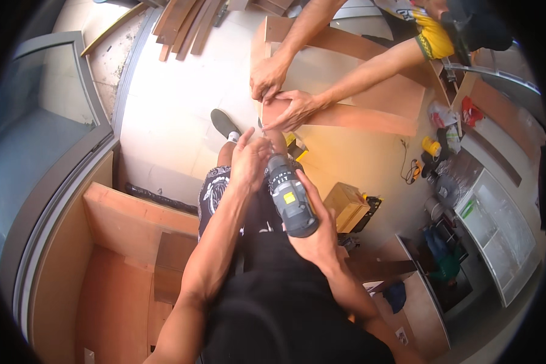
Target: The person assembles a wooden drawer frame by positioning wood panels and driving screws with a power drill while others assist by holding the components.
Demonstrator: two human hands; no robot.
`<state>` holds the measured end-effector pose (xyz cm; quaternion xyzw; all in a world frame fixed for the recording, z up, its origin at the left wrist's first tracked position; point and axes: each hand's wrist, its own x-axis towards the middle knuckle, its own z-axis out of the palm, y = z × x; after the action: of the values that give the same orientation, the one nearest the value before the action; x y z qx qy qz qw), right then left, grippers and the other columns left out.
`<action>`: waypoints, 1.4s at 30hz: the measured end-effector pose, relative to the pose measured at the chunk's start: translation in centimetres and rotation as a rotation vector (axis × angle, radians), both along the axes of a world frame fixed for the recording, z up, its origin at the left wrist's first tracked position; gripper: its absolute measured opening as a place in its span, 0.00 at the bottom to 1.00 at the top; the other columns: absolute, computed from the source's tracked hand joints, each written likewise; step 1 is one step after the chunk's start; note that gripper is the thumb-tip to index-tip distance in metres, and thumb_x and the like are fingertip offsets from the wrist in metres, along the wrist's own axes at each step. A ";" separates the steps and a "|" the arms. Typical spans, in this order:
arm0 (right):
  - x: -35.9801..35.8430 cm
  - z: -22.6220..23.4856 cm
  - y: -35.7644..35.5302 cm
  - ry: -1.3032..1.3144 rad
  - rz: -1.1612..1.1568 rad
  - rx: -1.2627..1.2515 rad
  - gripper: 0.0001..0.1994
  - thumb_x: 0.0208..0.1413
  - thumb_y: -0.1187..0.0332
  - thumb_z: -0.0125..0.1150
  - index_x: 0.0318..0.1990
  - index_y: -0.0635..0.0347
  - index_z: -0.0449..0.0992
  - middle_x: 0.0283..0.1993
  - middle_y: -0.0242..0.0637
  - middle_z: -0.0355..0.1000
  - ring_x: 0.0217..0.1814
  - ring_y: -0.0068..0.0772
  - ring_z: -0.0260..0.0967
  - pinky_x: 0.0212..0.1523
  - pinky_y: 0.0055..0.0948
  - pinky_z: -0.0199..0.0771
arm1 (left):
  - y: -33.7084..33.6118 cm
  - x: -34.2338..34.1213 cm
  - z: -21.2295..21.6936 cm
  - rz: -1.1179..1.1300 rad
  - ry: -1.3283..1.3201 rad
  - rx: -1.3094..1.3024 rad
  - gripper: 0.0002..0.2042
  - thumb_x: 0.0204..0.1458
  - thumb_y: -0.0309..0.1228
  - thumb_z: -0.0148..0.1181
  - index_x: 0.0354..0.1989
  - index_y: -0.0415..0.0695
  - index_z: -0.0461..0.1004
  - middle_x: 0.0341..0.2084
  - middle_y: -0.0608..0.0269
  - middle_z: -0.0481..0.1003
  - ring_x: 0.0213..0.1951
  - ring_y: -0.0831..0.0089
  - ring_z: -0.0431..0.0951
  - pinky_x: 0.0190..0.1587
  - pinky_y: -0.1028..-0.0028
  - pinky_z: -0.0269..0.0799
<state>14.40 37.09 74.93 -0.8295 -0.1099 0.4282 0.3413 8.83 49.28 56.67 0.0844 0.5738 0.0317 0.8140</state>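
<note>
My right hand [319, 236] grips a grey and black cordless drill [290, 200] from its right side, pointing it away from me. By the drill's front end, my left hand [252, 159] has its fingertips drawn together; anything small between them is hidden. Just beyond lies the corner of a reddish-brown wooden panel frame [370, 119]. A co-worker's hand [269, 79] holds that corner from above, and the same person's other hand [298, 109] is spread on the panel close to the drill tip.
On the left stand an open wooden cabinet box [130, 209] and a glass door [54, 91]. Loose wooden strips [185, 24] lie at the top. To the right are a cardboard box [346, 207], a yellow tool [431, 146] with a cord, and a white-framed panel [497, 233].
</note>
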 end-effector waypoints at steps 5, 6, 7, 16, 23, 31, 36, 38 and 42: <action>-0.8 -4.3 0.6 -0.020 -0.124 0.035 0.45 0.44 0.83 0.67 0.74 0.59 0.57 0.49 0.50 0.79 0.48 0.45 0.81 0.50 0.37 0.79 | 2.8 1.1 -4.4 -0.265 -0.021 -0.104 0.40 0.60 0.18 0.57 0.77 0.38 0.40 0.38 0.49 0.79 0.33 0.67 0.81 0.41 0.70 0.81; -0.7 -5.0 0.7 -0.019 -0.143 0.012 0.45 0.45 0.83 0.67 0.74 0.59 0.57 0.48 0.50 0.79 0.47 0.44 0.81 0.50 0.36 0.79 | 3.0 1.4 -5.2 -0.299 -0.025 -0.124 0.40 0.60 0.19 0.57 0.77 0.38 0.40 0.38 0.49 0.79 0.33 0.67 0.81 0.41 0.70 0.81; -0.6 -5.6 0.6 -0.018 -0.159 -0.010 0.45 0.45 0.83 0.67 0.74 0.59 0.57 0.48 0.49 0.79 0.46 0.43 0.81 0.50 0.36 0.79 | 3.0 1.7 -6.0 -0.331 -0.028 -0.145 0.41 0.61 0.19 0.58 0.78 0.39 0.39 0.38 0.49 0.79 0.33 0.67 0.81 0.41 0.70 0.81; 0.7 -8.8 1.3 0.073 -0.283 -0.028 0.44 0.47 0.82 0.67 0.74 0.61 0.56 0.47 0.46 0.78 0.45 0.36 0.79 0.49 0.33 0.78 | 1.6 3.3 -8.8 -0.219 -0.021 -0.218 0.36 0.62 0.21 0.55 0.77 0.44 0.46 0.38 0.58 0.76 0.37 0.70 0.80 0.42 0.69 0.81; 1.8 -9.8 2.0 0.055 -0.229 -0.007 0.43 0.48 0.82 0.67 0.74 0.61 0.57 0.50 0.46 0.78 0.46 0.37 0.79 0.51 0.35 0.78 | 1.5 2.9 -10.0 -0.210 -0.052 -0.200 0.31 0.63 0.22 0.53 0.75 0.42 0.52 0.38 0.59 0.74 0.36 0.71 0.79 0.40 0.69 0.82; 2.5 -10.2 2.9 0.065 -0.208 -0.035 0.41 0.48 0.81 0.68 0.72 0.62 0.60 0.53 0.48 0.78 0.49 0.39 0.79 0.53 0.36 0.78 | 2.2 3.4 -9.9 -0.150 -0.063 -0.206 0.20 0.61 0.17 0.52 0.63 0.32 0.64 0.45 0.54 0.77 0.41 0.67 0.78 0.50 0.71 0.77; 2.3 -10.5 3.2 0.067 -0.233 -0.060 0.41 0.48 0.81 0.69 0.72 0.62 0.60 0.52 0.49 0.78 0.49 0.40 0.80 0.53 0.36 0.78 | 2.4 3.7 -9.7 -0.153 -0.085 -0.207 0.16 0.62 0.17 0.51 0.59 0.32 0.68 0.44 0.55 0.77 0.42 0.68 0.79 0.50 0.73 0.77; 2.3 -10.6 3.1 0.075 -0.238 -0.065 0.41 0.48 0.81 0.69 0.72 0.62 0.59 0.52 0.49 0.78 0.49 0.40 0.80 0.53 0.36 0.78 | 2.3 3.9 -9.6 -0.155 -0.081 -0.201 0.16 0.62 0.18 0.51 0.58 0.33 0.69 0.43 0.56 0.77 0.41 0.68 0.79 0.50 0.73 0.77; 2.6 -10.6 3.3 0.086 -0.226 -0.085 0.42 0.48 0.80 0.69 0.73 0.60 0.59 0.53 0.49 0.78 0.50 0.40 0.80 0.53 0.36 0.79 | 2.1 4.2 -9.7 -0.148 -0.047 -0.202 0.16 0.62 0.18 0.51 0.58 0.32 0.69 0.41 0.56 0.77 0.40 0.68 0.79 0.49 0.72 0.77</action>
<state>16.99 40.34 64.29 -0.8311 0.0175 0.4267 0.3562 13.00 51.42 46.98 0.0435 0.5472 -0.0844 0.8316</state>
